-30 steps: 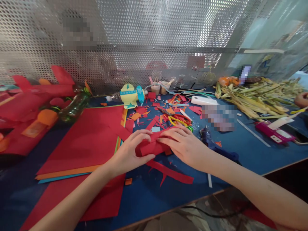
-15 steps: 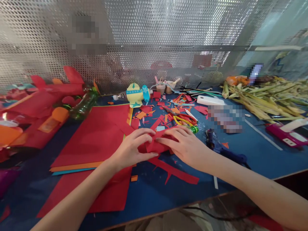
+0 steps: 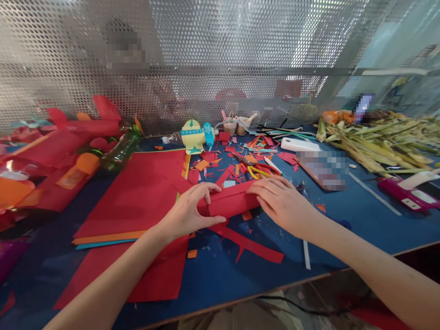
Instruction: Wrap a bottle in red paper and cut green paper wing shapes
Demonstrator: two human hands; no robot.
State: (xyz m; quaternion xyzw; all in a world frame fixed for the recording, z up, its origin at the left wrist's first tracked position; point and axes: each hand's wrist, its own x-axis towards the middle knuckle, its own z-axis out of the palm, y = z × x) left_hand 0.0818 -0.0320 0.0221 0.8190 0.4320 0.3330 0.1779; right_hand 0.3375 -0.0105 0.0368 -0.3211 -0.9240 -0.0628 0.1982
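Observation:
A red paper tube (image 3: 233,200) lies crosswise between my hands, with a paper edge running along its top. My left hand (image 3: 194,206) curves round its left end, thumb below and fingers above. At the right end my right hand (image 3: 280,199) grips it from above, fingers bent over the paper; what is inside the tube is hidden. Just below lies a jagged red paper strip (image 3: 254,245). A stack of red sheets (image 3: 134,192) with orange and blue edges sits to the left. Behind my right hand, yellow-handled scissors (image 3: 253,171) are partly covered.
Red and orange scraps (image 3: 206,162) litter the blue table (image 3: 220,284). A blue glue gun (image 3: 340,223) is mostly hidden behind my right arm. Paper-covered bottles (image 3: 62,151) stand left, dry husks (image 3: 388,142) and a magenta power strip (image 3: 409,195) right. A perforated metal panel (image 3: 213,46) closes the back.
My right hand has slid right along the red paper, uncovering more of the tube and now hiding much of the glue gun. My left hand has stayed at the left end.

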